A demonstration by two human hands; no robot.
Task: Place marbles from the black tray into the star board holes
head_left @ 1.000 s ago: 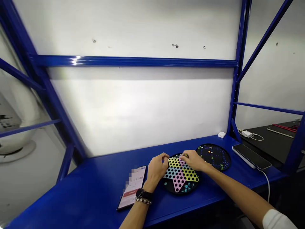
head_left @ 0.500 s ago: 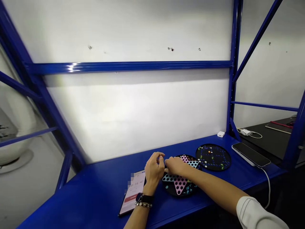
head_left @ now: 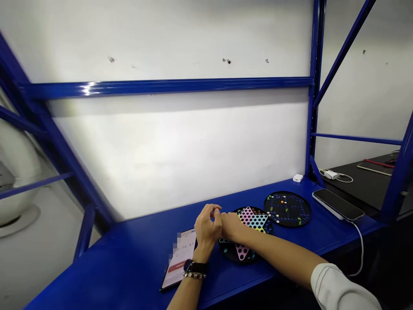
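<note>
My left hand is closed, its fingers curled in toward the thumb, just off the left edge of the Chinese checkers board. Against it, my right hand is closed too, with its fingertips hidden behind my left thumb. Whatever the fingers may hold is too small or covered to make out. The round black board has a star of pink, light blue and yellow points full of holes, and small blue and reddish pieces lie around its rim. My right forearm crosses over part of it.
A second round black board with small pieces lies behind to the right. A phone with a white cable is at the right. A tablet showing a timer lies left of my hands. Blue rack posts frame the blue tabletop.
My right hand has shifted slightly left and in closer to my left hand. The whole view has turned a little. The boards and the tablet stay in place.
</note>
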